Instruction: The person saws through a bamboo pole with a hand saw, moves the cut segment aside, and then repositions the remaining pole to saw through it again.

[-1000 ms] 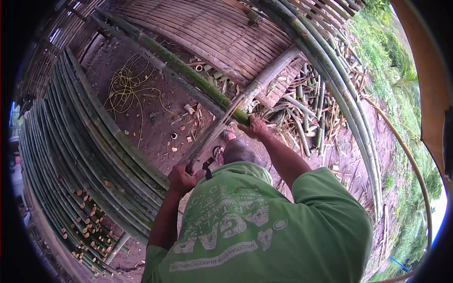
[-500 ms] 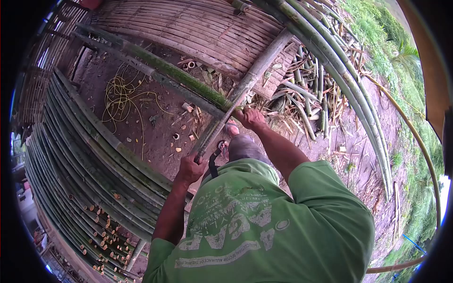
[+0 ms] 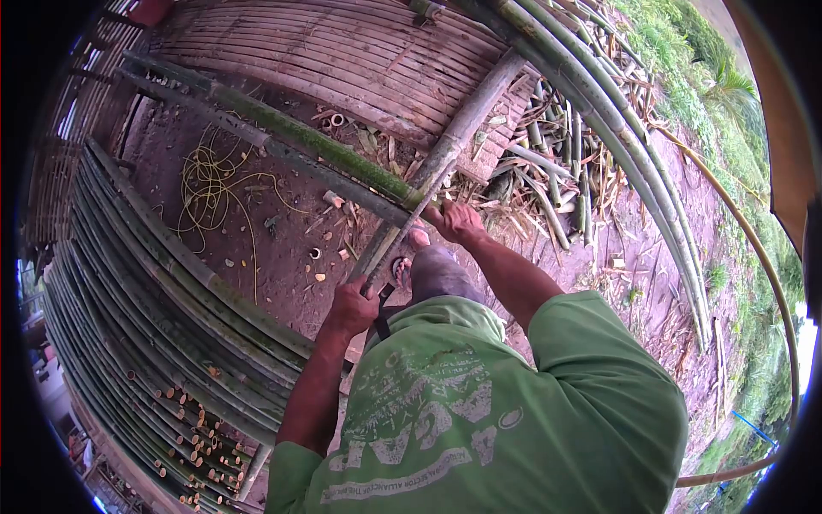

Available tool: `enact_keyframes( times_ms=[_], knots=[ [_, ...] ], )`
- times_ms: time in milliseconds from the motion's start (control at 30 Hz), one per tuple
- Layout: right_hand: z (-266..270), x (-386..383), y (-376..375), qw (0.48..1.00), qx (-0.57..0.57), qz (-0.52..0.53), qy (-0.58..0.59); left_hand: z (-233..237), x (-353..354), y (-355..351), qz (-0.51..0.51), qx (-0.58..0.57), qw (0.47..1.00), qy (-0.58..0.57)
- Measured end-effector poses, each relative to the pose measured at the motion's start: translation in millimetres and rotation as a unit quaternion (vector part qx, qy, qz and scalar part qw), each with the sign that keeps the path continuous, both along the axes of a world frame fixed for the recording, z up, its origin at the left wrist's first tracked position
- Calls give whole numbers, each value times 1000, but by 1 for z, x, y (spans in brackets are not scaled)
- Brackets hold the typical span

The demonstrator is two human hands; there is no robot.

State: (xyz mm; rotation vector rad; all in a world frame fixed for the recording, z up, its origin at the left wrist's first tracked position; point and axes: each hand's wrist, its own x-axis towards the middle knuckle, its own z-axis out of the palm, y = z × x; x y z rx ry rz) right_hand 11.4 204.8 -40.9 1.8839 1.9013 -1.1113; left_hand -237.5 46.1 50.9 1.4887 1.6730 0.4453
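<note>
My left hand (image 3: 353, 308) is closed around the handle end of a long, thin-bladed tool (image 3: 409, 221); its exact kind is hard to make out. The narrow blade slants up and right, across the end region of a green bamboo pole (image 3: 334, 154). Just right of the blade, my right hand (image 3: 460, 223) is closed on the end of that pole. A second, greyer bamboo pole (image 3: 300, 161) lies alongside it. Beneath both runs a thick, weathered bamboo crosspiece (image 3: 475, 116), slanting from upper right toward my left hand.
Long green bamboo poles (image 3: 171, 257) are stacked at left. A slatted bamboo platform (image 3: 342, 51) stands ahead. Yellow cord (image 3: 210, 188) lies tangled on the dirt. Bamboo offcuts (image 3: 548, 188) are piled at right, beside more long curved-looking poles (image 3: 634, 146). My feet are below the crosspiece.
My left hand has moved slightly up and right with the tool, and more of the blade extends past the green pole. My right hand stays at the pole's end. The view has shifted a little.
</note>
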Motion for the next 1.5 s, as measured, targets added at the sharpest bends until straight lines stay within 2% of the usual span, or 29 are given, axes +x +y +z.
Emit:
enact_keyframes(
  times_ms=[67,133,233,333,433,533,633,700,767,800,833,900,1000,1067,1167,1300,1333,1400,1433,1500],
  knots=[
    [24,7,-9,998,-12,46,-28,6,8,-6,-11,-9,1000,-3],
    [28,20,-21,998,-24,45,-41,13,20,-9,-26,-17,999,-13],
    [39,34,-37,997,-12,18,-69,27,46,-10,-49,-19,998,-32],
    [23,34,-43,995,13,-17,-101,34,58,-20,-44,-22,998,-49],
    [18,40,-44,995,9,-26,-93,62,41,-40,-36,-32,999,-10],
    [23,38,-45,996,-2,-35,-79,86,27,-55,-45,-105,993,12],
    [32,38,-46,996,-1,-52,-76,70,55,-22,-65,-75,994,46],
    [26,40,-50,996,-21,-52,-63,9,96,20,-50,-3,999,10],
    [27,52,-51,997,-32,-37,-55,9,109,27,-32,-12,999,-14],
    [27,50,-67,997,-46,-35,-52,14,109,19,-23,-30,999,-16],
    [25,51,-67,997,-44,-34,-50,17,103,5,-53,15,998,5],
    [23,60,-60,997,-58,-37,-43,61,89,-21,-37,-82,996,11],
    [22,61,-61,995,-73,-52,-32,94,71,-39,-33,-137,989,50],
    [25,68,-50,995,-89,-38,-16,96,84,-25,-30,-152,986,59],
    [26,65,-62,996,-82,-34,-14,63,109,-7,-5,-80,996,39],
    [28,66,-76,996,-83,-38,-17,77,122,-12,-20,-80,995,51],
    [19,66,-93,999,-38,-6,-4,82,119,-23,-22,-82,995,56],
    [7,67,-122,996,-89,-1,8,91,118,-35,-25,-116,991,58],
    [23,69,-126,994,-105,-26,20,99,117,-35,-27,-144,987,60],
    [19,73,-117,992,-123,-34,23,98,120,-33,-36,-169,983,68]
  ],
)
